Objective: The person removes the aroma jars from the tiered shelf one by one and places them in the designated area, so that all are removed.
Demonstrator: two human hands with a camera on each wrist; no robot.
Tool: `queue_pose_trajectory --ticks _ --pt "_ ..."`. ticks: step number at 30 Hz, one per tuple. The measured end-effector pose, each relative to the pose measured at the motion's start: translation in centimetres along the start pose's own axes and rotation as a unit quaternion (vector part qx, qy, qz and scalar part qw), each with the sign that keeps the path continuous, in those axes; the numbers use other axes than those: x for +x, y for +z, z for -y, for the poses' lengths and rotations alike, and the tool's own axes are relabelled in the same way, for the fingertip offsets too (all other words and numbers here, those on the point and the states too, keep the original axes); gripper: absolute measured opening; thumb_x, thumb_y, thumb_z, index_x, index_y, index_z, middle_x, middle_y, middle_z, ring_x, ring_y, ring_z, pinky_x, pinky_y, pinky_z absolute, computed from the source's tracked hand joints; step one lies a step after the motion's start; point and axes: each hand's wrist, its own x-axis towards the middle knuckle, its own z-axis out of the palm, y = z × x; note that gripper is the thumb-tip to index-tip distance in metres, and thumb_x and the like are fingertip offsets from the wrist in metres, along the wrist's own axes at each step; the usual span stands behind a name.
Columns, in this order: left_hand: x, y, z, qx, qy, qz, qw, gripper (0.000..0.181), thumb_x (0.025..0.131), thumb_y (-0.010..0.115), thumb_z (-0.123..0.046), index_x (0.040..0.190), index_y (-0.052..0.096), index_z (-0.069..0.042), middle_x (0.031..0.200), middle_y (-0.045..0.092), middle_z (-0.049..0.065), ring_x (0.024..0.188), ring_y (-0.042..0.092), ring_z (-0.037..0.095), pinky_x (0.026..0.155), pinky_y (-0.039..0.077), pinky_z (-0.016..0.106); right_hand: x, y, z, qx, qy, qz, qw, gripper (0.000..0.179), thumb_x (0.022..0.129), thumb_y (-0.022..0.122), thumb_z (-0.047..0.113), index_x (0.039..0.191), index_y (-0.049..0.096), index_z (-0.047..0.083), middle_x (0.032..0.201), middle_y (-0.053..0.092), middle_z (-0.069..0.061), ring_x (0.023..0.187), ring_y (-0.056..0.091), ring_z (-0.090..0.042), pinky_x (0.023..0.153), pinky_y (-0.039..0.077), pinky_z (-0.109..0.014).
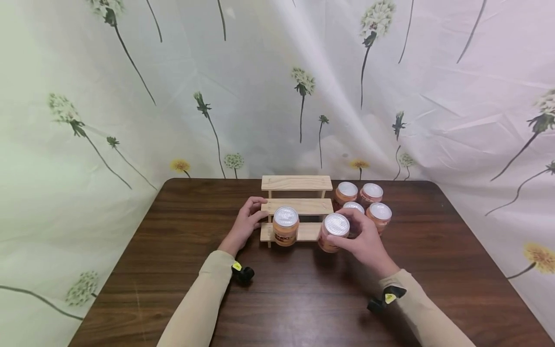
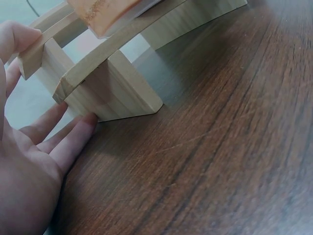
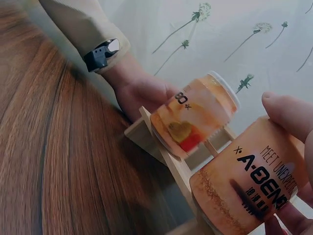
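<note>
A stepped wooden rack [image 1: 297, 206] with three shelves stands on the table. My left hand [image 1: 244, 224] holds its left end, thumb and fingers about the middle shelf; the left wrist view shows other fingertips [image 2: 85, 122] against the side support. On the lowest shelf, toward the left, stands an orange jar [image 1: 285, 231] with a silvery lid. My right hand [image 1: 364, 241] grips a second orange jar [image 3: 244, 181] by its sides at that shelf's right end. Whether this jar's base touches the shelf is hard to tell. Dark lettering faces the right wrist camera.
Several more orange jars [image 1: 379, 214] are grouped right of the rack, some partly behind my right hand. A dark wood-grain table [image 1: 277, 308] lies underneath. Behind it hangs a pale cloth [image 1: 269, 96] printed with dandelions.
</note>
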Motion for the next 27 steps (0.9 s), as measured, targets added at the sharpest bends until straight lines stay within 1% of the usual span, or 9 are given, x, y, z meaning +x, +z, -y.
queue_pose_trajectory --ticks 5,9,14,18,22,27 --pt "0.1 0.1 0.2 0.006 0.000 -0.003 1.0000 0.036 0.104 0.063 -0.014 0.138 0.053 -0.011 0.147 0.054 0.018 0.123 0.057 0.030 0.086 0.053 0.033 -0.5 -1.0 -0.4 0.012 -0.017 -0.006 0.9998 0.060 0.075 0.089 -0.009 0.128 0.062 0.000 0.117 0.070 -0.003 0.102 0.067 -0.012 0.087 0.053 -0.023" --pt "0.1 0.0 0.1 0.004 -0.004 -0.004 1.0000 0.036 0.104 0.063 -0.013 0.138 0.053 -0.011 0.147 0.054 0.018 0.125 0.057 0.031 0.087 0.053 0.035 -1.0 -1.7 -0.7 0.006 -0.023 -0.006 0.9997 0.058 0.075 0.088 -0.011 0.126 0.061 -0.002 0.117 0.070 -0.003 0.101 0.067 -0.011 0.086 0.053 -0.023" --pt "0.0 -0.1 0.1 0.002 -0.007 0.001 1.0000 0.038 0.105 0.062 -0.014 0.141 0.051 -0.011 0.150 0.051 0.019 0.127 0.056 0.030 0.089 0.054 0.036 -1.4 -2.6 -0.9 -0.008 -0.011 -0.016 0.9998 0.056 0.075 0.089 -0.008 0.125 0.064 0.001 0.116 0.072 -0.006 0.101 0.066 -0.012 0.086 0.053 -0.023" --pt "0.0 0.0 0.0 -0.001 -0.005 0.002 1.0000 0.039 0.105 0.063 -0.015 0.142 0.051 -0.012 0.151 0.051 0.018 0.128 0.055 0.031 0.090 0.054 0.036 -1.7 -3.1 -1.1 -0.030 -0.007 -0.019 0.9994 0.056 0.076 0.090 -0.005 0.126 0.065 0.003 0.116 0.071 -0.008 0.102 0.066 -0.011 0.087 0.052 -0.022" --pt "0.0 0.0 -0.1 0.003 -0.006 -0.001 1.0000 0.038 0.104 0.064 -0.016 0.140 0.052 -0.012 0.150 0.052 0.017 0.127 0.056 0.031 0.089 0.054 0.036 -2.1 -3.6 -1.3 -0.050 -0.003 -0.020 0.9985 0.055 0.077 0.091 -0.001 0.126 0.065 0.004 0.114 0.070 -0.010 0.101 0.066 -0.011 0.086 0.052 -0.021" --pt "0.2 0.0 0.1 0.004 -0.003 -0.004 1.0000 0.037 0.103 0.064 -0.015 0.138 0.053 -0.011 0.147 0.053 0.017 0.126 0.057 0.032 0.090 0.053 0.037 -2.5 -4.1 -1.5 -0.064 0.015 -0.022 0.9976 0.055 0.079 0.092 0.003 0.127 0.065 0.005 0.117 0.070 -0.013 0.100 0.067 -0.011 0.086 0.053 -0.022"
